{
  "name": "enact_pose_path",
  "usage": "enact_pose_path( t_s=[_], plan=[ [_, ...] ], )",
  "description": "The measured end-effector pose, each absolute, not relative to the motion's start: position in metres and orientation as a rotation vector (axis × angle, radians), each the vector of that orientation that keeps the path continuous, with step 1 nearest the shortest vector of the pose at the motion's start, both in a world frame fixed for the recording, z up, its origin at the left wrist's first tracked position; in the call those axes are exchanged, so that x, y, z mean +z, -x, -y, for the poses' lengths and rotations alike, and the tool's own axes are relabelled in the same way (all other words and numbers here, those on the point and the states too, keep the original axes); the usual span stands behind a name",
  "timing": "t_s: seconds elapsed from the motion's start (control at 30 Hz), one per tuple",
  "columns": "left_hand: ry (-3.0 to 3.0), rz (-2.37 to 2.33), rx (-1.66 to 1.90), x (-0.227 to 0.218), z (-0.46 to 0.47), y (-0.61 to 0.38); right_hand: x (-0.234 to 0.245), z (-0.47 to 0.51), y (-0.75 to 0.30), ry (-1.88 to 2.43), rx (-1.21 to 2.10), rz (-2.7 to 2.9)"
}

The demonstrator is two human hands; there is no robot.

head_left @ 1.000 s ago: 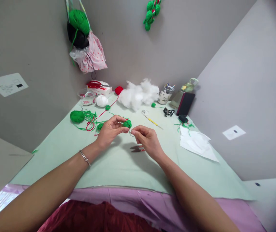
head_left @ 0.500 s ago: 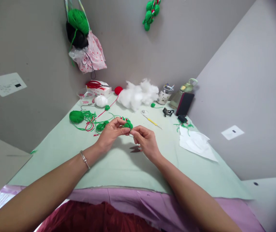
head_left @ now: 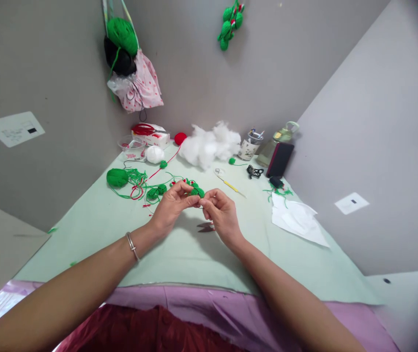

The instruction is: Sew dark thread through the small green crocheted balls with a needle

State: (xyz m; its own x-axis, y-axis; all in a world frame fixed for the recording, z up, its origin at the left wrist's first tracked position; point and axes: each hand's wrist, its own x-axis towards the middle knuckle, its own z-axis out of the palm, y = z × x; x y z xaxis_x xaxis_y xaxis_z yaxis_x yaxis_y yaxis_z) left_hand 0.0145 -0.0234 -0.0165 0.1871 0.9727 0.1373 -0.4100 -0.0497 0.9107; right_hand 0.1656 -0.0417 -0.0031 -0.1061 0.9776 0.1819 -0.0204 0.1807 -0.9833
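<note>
Between my two hands is a small green crocheted piece, with a dark line across it. My left hand is closed, pinching the piece between thumb and fingers. My right hand is closed too, its thumb and index fingertips pinched at the piece's right edge; whether it also grips something thin there I cannot make out. Just behind my left hand lie green crocheted balls joined with red and white bits. Under my right hand the dark blades of thread snips show; the rest is hidden.
On the left are a green yarn ball and loose strands. White stuffing is heaped at the back, beside a red yarn ball. A yellow crochet hook lies right of centre. White paper and a propped phone are at right.
The green piece has turned slightly between my fingers, and more of it shows now. My left hand has shifted a little right. The whole view has moved slightly.
</note>
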Motion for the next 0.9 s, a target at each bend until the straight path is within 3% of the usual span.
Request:
enact_pose_path(
  t_s=[0.9],
  plan=[
    [-1.317, -0.799, 1.276, -0.027, 0.018, -0.012, -0.003, 0.029, -0.183, 0.986, 1.196, 1.564]
  ],
)
